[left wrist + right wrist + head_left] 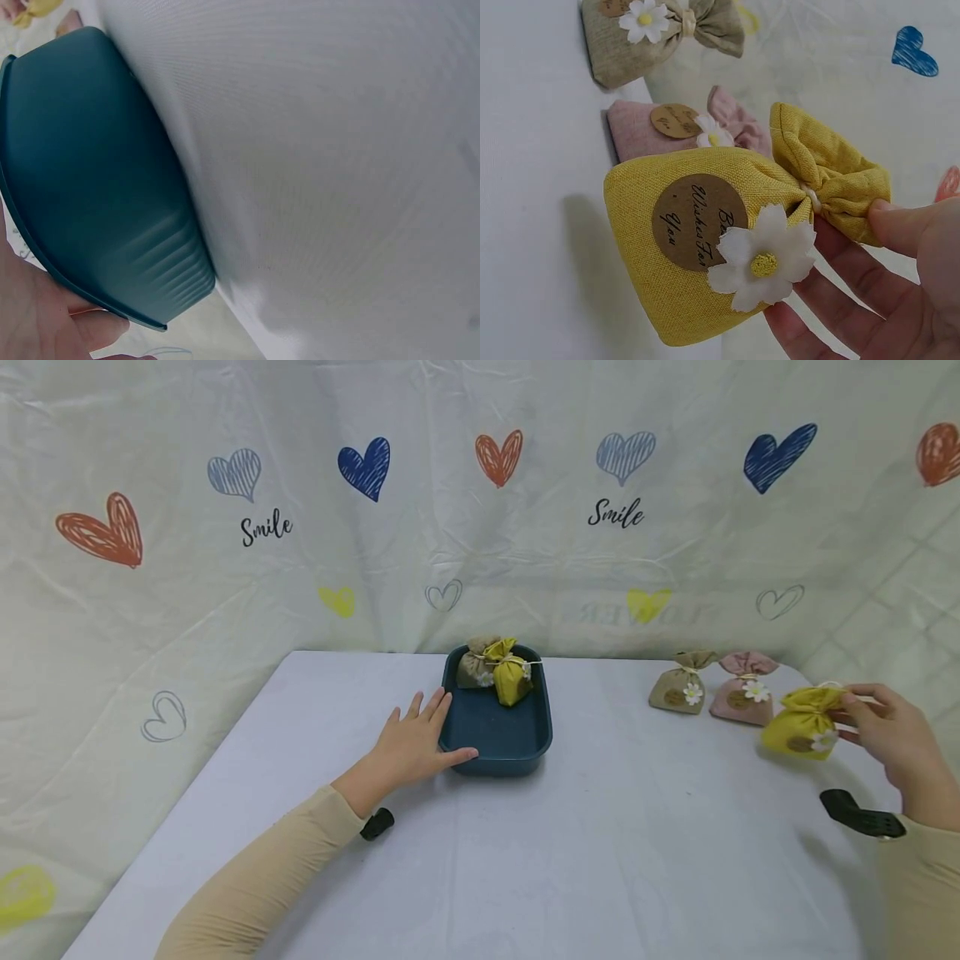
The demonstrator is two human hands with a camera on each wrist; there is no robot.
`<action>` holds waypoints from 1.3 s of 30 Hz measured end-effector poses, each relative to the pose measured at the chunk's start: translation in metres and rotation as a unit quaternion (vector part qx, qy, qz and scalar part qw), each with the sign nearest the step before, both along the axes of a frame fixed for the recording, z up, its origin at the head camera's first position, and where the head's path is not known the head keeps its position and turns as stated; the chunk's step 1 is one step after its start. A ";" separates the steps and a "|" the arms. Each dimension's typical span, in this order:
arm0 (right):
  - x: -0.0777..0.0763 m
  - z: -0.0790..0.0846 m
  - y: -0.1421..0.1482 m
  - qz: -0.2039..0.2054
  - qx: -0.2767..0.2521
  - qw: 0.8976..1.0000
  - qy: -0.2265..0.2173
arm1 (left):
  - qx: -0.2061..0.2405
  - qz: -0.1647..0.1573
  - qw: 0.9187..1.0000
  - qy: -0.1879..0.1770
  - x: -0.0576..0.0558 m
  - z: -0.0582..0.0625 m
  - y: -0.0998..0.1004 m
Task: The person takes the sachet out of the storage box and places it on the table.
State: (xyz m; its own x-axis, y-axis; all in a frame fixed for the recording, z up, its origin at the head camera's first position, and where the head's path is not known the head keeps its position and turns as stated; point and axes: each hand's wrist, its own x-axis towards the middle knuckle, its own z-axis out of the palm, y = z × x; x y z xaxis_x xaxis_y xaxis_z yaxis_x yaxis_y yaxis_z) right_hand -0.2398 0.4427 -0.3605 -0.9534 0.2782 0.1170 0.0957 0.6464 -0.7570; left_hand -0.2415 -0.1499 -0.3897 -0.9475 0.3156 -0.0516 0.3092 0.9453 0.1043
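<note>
My right hand (900,747) pinches a yellow cloth sachet (797,727) by its gathered neck, lifted off the table. The sachet bears a white flower (761,259) and a round brown label (694,221). With fingers spread and straight, my left hand (408,747) rests against the left side of a dark teal plastic basin (491,766), its thumb over the near rim. At the basin's far end lie a beige sachet (472,670) and another yellow sachet (513,681). The left wrist view shows the basin's outer wall (97,165) and part of my hand.
A beige sachet (675,692) and a pink sachet (738,703) stand at the back right, just left of the held one. Behind the white table (600,843) hangs a pale curtain (547,543) with printed hearts.
</note>
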 end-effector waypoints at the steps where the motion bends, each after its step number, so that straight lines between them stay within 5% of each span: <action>1: 0.000 -0.001 0.002 -0.002 0.001 1.000 0.000 | 0.000 0.000 1.000 -0.001 0.000 0.000 0.000; 19: -0.010 -0.004 0.013 -0.078 0.009 0.996 -0.032 | 0.007 -0.001 1.000 0.001 -0.002 -0.001 -0.002; 39: -0.018 -0.010 0.028 -0.094 -0.010 0.995 -0.028 | 0.004 -0.001 1.000 0.002 -0.003 0.000 -0.002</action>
State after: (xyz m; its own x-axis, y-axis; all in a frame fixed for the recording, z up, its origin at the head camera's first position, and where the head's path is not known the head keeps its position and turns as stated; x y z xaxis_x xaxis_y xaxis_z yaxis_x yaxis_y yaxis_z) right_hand -0.2582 0.4705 -0.3705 -0.8887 0.4548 0.0572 0.2568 0.5974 -0.7597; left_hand -0.2444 -0.1516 -0.3896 -0.9469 0.3181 -0.0459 0.3117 0.9437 0.1108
